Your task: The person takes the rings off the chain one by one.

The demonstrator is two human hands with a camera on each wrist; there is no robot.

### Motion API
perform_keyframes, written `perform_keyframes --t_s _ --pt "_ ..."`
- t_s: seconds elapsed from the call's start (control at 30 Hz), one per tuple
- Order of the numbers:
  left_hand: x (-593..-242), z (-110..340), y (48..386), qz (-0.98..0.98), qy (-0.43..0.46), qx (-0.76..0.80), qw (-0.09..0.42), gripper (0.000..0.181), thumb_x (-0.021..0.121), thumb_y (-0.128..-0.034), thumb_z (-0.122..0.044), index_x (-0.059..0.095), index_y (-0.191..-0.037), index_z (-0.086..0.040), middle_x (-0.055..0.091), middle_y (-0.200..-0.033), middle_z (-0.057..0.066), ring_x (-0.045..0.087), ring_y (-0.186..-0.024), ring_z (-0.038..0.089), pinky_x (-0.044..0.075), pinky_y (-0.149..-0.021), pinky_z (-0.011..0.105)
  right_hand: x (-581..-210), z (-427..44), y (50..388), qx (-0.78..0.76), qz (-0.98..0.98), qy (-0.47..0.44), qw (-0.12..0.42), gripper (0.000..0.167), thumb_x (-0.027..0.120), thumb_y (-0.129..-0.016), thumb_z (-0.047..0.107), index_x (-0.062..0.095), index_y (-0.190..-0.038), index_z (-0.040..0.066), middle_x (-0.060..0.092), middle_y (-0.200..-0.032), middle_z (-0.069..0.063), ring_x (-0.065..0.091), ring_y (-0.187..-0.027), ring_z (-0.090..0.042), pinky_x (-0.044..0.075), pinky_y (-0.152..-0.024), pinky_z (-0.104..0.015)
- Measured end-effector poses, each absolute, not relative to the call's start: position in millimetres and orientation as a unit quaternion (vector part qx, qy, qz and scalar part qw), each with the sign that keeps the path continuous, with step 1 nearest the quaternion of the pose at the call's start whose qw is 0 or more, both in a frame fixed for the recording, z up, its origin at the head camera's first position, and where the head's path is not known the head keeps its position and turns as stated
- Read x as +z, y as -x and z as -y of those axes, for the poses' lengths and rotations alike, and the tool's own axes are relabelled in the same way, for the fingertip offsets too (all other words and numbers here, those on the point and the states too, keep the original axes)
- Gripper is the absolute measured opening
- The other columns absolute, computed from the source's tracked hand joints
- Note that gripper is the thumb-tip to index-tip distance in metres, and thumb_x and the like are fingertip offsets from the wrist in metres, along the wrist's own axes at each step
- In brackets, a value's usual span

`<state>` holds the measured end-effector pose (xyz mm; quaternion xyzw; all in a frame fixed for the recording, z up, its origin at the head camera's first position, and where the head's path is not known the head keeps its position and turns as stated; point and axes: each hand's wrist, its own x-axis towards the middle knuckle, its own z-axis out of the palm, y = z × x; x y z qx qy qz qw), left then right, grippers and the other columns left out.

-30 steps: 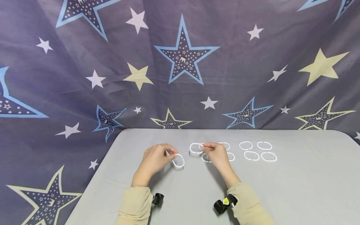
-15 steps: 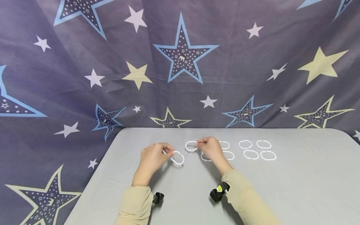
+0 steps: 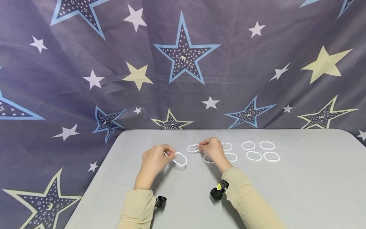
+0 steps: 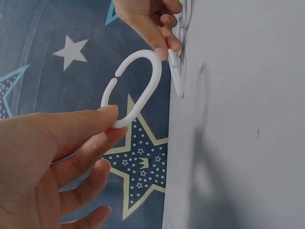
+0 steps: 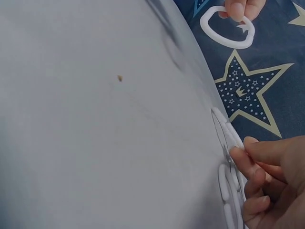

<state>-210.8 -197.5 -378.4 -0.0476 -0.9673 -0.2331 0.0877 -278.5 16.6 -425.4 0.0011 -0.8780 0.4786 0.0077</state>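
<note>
In the left wrist view, my left hand (image 4: 71, 152) pinches a white oval shower curtain ring (image 4: 153, 78) between thumb and index finger. This ring has a small gap in one side and is held tilted above the table. My right hand (image 3: 212, 150) pinches a second white curtain ring (image 5: 232, 134) by its right end, low at the tabletop, left of the other rings. Whether that ring lies fully flat, I cannot tell. Just behind and below the right hand are more curtain rings (image 3: 231, 160), partly hidden by it.
Farther right on the grey table (image 3: 300, 190), several white rings (image 3: 271, 161) lie flat in two rows. A dark curtain (image 3: 160, 95) printed with stars hangs behind the table's back edge. A black wrist camera (image 3: 216, 194) is strapped at each sleeve.
My right hand has moved left and slightly back with its ring, which now sits lower and flatter toward the table. The left hand has barely shifted, its ring a little raised and turned.
</note>
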Motion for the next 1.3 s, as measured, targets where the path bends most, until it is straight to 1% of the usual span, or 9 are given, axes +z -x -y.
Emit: perform_keyframes --t_s 0.07,0.23,0.33,0.47,0.7,0.83,1.03,1.17,1.3 --pt "-379.9 196.7 210.8 0.968 0.042 -0.232 0.090 0.005 0.079 -0.0836 -0.031 0.075 -0.086 -0.031 0.068 -0.078 -0.018 0.052 -0.062 0.006 0.044 -0.072 0.040 -426.5 -17.5 278.8 0.479 0.878 0.000 0.008 0.011 0.076 -0.084 0.012 0.078 -0.089 0.002 0.073 -0.069 -0.005 0.069 -0.072 -0.020 0.049 -0.068 -0.030" --pt "-380.9 192.2 210.2 0.964 0.027 -0.244 0.098 0.006 0.079 -0.0832 -0.030 0.076 -0.087 -0.029 0.069 -0.079 -0.016 0.055 -0.065 0.007 0.045 -0.070 0.040 -424.7 -19.8 278.8 0.484 0.875 0.006 0.006 0.012 0.077 -0.084 0.013 0.078 -0.089 0.003 0.073 -0.072 -0.005 0.069 -0.072 -0.019 0.050 -0.074 -0.034" --pt "-381.0 187.8 208.9 0.961 0.016 -0.259 0.097 0.006 0.079 -0.0828 -0.029 0.076 -0.088 -0.027 0.069 -0.078 -0.016 0.058 -0.068 0.008 0.045 -0.069 0.039 -423.7 -21.1 278.2 0.487 0.873 0.005 0.008 0.012 0.076 -0.084 0.013 0.078 -0.089 0.002 0.073 -0.072 -0.006 0.070 -0.072 -0.019 0.051 -0.075 -0.035" --pt "-382.6 181.5 208.1 0.959 -0.005 -0.269 0.089 0.005 0.080 -0.0825 -0.028 0.078 -0.087 -0.026 0.069 -0.076 -0.016 0.060 -0.070 0.010 0.045 -0.068 0.038 -422.1 -22.6 277.1 0.500 0.866 0.000 0.009 0.012 0.075 -0.085 0.011 0.077 -0.091 0.000 0.074 -0.074 -0.008 0.072 -0.072 -0.020 0.052 -0.070 -0.031" --pt "-387.1 173.7 209.1 0.955 -0.028 -0.284 0.076 0.005 0.080 -0.0815 -0.032 0.078 -0.083 -0.028 0.071 -0.078 -0.015 0.063 -0.072 0.012 0.046 -0.069 0.039 -418.0 -24.7 272.2 0.530 0.848 -0.015 0.010 0.014 0.073 -0.087 0.008 0.075 -0.095 -0.003 0.074 -0.078 -0.011 0.073 -0.076 -0.024 0.051 -0.064 -0.025" --pt "-390.6 171.2 211.1 0.953 -0.035 -0.295 0.065 0.005 0.080 -0.0817 -0.033 0.078 -0.083 -0.029 0.072 -0.080 -0.015 0.064 -0.073 0.012 0.046 -0.070 0.041 -415.8 -26.7 268.7 0.541 0.840 -0.019 0.014 0.015 0.072 -0.087 0.008 0.075 -0.097 -0.002 0.074 -0.079 -0.011 0.073 -0.077 -0.025 0.053 -0.067 -0.026" --pt "-394.4 166.1 216.2 0.951 -0.042 -0.301 0.053 0.006 0.079 -0.0810 -0.031 0.079 -0.084 -0.026 0.072 -0.079 -0.013 0.062 -0.071 0.012 0.045 -0.069 0.040 -410.5 -30.9 261.8 0.557 0.829 -0.033 0.019 0.017 0.069 -0.089 0.007 0.074 -0.100 -0.004 0.074 -0.082 -0.013 0.074 -0.080 -0.028 0.056 -0.073 -0.032" --pt "-396.9 161.9 219.2 0.951 -0.047 -0.302 0.048 0.005 0.078 -0.0814 -0.030 0.079 -0.084 -0.026 0.072 -0.078 -0.013 0.063 -0.073 0.014 0.045 -0.071 0.043 -408.4 -34.3 256.2 0.549 0.834 -0.040 0.030 0.017 0.069 -0.089 0.007 0.075 -0.100 -0.004 0.074 -0.080 -0.012 0.073 -0.080 -0.029 0.054 -0.074 -0.032" --pt "-399.9 158.0 221.4 0.951 -0.057 -0.301 0.043 0.005 0.078 -0.0825 -0.031 0.079 -0.085 -0.026 0.072 -0.081 -0.014 0.065 -0.080 0.018 0.045 -0.077 0.047 -406.2 -38.7 251.5 0.543 0.838 -0.038 0.034 0.017 0.070 -0.088 0.008 0.075 -0.101 -0.002 0.074 -0.078 -0.010 0.073 -0.080 -0.030 0.053 -0.071 -0.030"
